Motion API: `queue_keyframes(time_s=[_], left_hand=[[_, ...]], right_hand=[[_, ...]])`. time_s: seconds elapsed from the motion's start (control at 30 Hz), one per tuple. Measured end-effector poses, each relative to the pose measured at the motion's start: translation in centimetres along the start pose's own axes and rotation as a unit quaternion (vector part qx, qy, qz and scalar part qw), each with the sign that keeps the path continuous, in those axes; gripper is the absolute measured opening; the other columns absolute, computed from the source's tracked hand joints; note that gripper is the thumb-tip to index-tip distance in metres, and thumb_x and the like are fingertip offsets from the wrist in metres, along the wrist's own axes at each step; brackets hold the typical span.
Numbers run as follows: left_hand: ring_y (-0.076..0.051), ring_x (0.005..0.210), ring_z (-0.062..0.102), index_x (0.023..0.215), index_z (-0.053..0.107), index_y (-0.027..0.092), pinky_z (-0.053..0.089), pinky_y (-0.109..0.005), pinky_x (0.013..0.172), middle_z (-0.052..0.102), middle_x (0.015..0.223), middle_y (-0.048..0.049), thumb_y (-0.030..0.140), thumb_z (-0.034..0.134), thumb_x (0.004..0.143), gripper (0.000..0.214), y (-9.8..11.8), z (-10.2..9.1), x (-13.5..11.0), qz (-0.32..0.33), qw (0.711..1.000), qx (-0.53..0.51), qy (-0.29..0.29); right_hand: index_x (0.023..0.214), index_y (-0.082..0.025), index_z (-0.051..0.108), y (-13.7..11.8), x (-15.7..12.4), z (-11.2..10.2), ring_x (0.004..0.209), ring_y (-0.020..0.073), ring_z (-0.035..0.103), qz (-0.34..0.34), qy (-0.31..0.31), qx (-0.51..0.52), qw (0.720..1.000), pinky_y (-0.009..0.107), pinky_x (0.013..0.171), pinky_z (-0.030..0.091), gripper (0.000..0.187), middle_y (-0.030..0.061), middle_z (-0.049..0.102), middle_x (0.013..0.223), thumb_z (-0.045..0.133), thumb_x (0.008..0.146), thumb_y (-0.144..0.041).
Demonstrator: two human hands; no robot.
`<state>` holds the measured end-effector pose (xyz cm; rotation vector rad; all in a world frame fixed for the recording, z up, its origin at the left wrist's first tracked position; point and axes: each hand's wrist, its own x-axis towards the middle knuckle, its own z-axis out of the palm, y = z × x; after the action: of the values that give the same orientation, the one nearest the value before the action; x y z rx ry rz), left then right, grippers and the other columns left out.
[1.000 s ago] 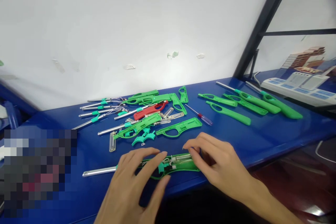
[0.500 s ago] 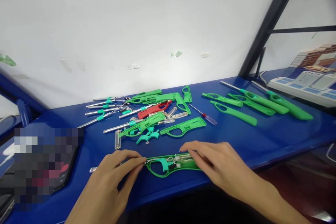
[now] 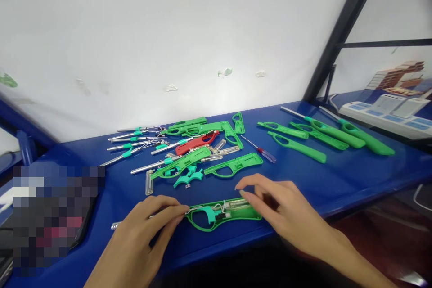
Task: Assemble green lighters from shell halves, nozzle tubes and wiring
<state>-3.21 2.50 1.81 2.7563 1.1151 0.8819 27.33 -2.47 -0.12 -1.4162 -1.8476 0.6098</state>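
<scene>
Blue desk (image 3: 337, 180): left hand (image 3: 145, 229) pinches the green shell (image 3: 202, 222), right hand (image 3: 283, 209) fingers (image 3: 251, 194) rest open on it; near the edge, a bump could spill small parts (image 3: 219, 210)

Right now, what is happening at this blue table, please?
A person works with two bare hands on an open green lighter half lying near the front edge of the blue table. The left hand pinches its front end, where a metal tube sticks out; the right hand rests its fingertips on the rear end. Behind lie loose green shells, a small screwdriver and closed green lighters.
</scene>
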Motion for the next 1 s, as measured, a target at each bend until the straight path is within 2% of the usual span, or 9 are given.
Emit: queue_keyframes(time_s=[0.17, 0.27, 0.3, 0.33, 0.37, 0.43, 0.57, 0.77, 1.0], left_hand=[[-0.011, 0.086, 0.078, 0.109, 0.079, 0.032, 0.062, -0.017, 0.078, 0.078, 0.103, 0.0034, 0.038, 0.054, 0.111, 0.026, 0.7, 0.7, 0.5, 0.025, 0.999, -0.019, 0.015], [-0.011, 0.081, 0.076, 0.106, 0.078, 0.029, 0.061, -0.018, 0.073, 0.077, 0.098, 0.002, 0.033, 0.051, 0.112, 0.028, 1.2, 1.2, 0.9, 0.049, 0.998, -0.027, 0.039], [-0.011, 0.081, 0.076, 0.107, 0.078, 0.029, 0.061, -0.018, 0.073, 0.076, 0.098, 0.0015, 0.031, 0.051, 0.112, 0.028, 1.3, 1.4, 1.0, 0.057, 0.997, -0.03, 0.039], [-0.011, 0.081, 0.076, 0.108, 0.077, 0.028, 0.061, -0.019, 0.072, 0.076, 0.099, 0.001, 0.028, 0.05, 0.112, 0.027, 1.3, 1.6, 1.0, 0.065, 0.997, -0.034, 0.034], [-0.012, 0.082, 0.076, 0.109, 0.076, 0.028, 0.061, -0.019, 0.072, 0.076, 0.1, 0.0006, 0.027, 0.05, 0.112, 0.026, 1.3, 1.8, 1.0, 0.07, 0.996, -0.039, 0.028], [-0.012, 0.083, 0.075, 0.111, 0.076, 0.027, 0.061, -0.02, 0.073, 0.075, 0.102, -0.0005, 0.024, 0.05, 0.112, 0.026, 1.1, 2.1, 0.8, 0.074, 0.996, -0.052, 0.016], [-0.014, 0.087, 0.074, 0.115, 0.075, 0.028, 0.062, -0.023, 0.077, 0.074, 0.106, -0.0021, 0.019, 0.05, 0.11, 0.027, 0.6, 2.4, 0.4, 0.067, 0.996, -0.06, -0.002], [-0.014, 0.088, 0.075, 0.12, 0.074, 0.026, 0.063, -0.024, 0.079, 0.075, 0.107, -0.0033, 0.013, 0.05, 0.108, 0.03, 0.7, 2.0, 0.3, 0.091, 0.995, -0.033, -0.017], [-0.014, 0.085, 0.075, 0.115, 0.074, 0.025, 0.063, -0.023, 0.076, 0.075, 0.104, -0.0025, 0.015, 0.049, 0.109, 0.028, 0.9, 2.0, 0.6, 0.092, 0.995, -0.035, 0.002]], right_hand=[[0.12, -0.028, 0.07, 0.2, 0.0, -0.7, 0.051, 0.0123, 0.041, 0.018, 0.068, 0.046, 0.997, 0.026, 0.051, 0.036, 0.023, -0.0093, 0.042, 0.061, 0.057, 0.11, -0.044], [0.121, -0.029, 0.071, 1.1, 0.9, -2.2, 0.061, 0.015, 0.057, -0.009, 0.092, -0.018, 0.996, 0.027, 0.055, 0.045, 0.023, -0.0043, 0.063, 0.074, 0.056, 0.11, -0.041], [0.121, -0.03, 0.073, 1.6, 1.3, -2.8, 0.073, 0.0172, 0.065, -0.033, 0.092, -0.063, 0.993, 0.029, 0.063, 0.052, 0.022, -0.0008, 0.072, 0.088, 0.056, 0.11, -0.039], [0.121, -0.03, 0.074, 2.1, 1.8, -3.4, 0.092, 0.0208, 0.07, -0.067, 0.088, -0.116, 0.987, 0.033, 0.078, 0.057, 0.022, 0.0026, 0.076, 0.107, 0.056, 0.109, -0.036], [0.125, -0.031, 0.074, 2.6, 2.4, -3.9, 0.111, 0.0249, 0.069, -0.095, 0.073, -0.16, 0.98, 0.041, 0.095, 0.057, 0.024, 0.0051, 0.075, 0.124, 0.056, 0.109, -0.034], [0.135, -0.031, 0.072, 3.6, 3.3, -4.5, 0.13, 0.0294, 0.062, -0.13, 0.045, -0.213, 0.967, 0.051, 0.111, 0.052, 0.03, 0.0073, 0.07, 0.141, 0.058, 0.108, -0.033], [0.134, -0.029, 0.074, 4.2, 4.2, -4.6, 0.133, 0.0308, 0.061, -0.156, -0.017, -0.239, 0.958, 0.056, 0.112, 0.051, 0.03, 0.0078, 0.074, 0.138, 0.06, 0.109, -0.036], [0.123, -0.029, 0.078, 4.1, 4.3, -4.6, 0.13, 0.0298, 0.065, -0.165, -0.014, -0.225, 0.96, 0.056, 0.113, 0.05, 0.023, 0.0067, 0.077, 0.132, 0.063, 0.107, -0.036], [0.132, -0.031, 0.072, 3.5, 5.0, -5.9, 0.131, 0.0316, 0.063, -0.108, -0.052, -0.205, 0.971, 0.052, 0.111, 0.051, 0.034, 0.0072, 0.075, 0.133, 0.07, 0.102, -0.046]])
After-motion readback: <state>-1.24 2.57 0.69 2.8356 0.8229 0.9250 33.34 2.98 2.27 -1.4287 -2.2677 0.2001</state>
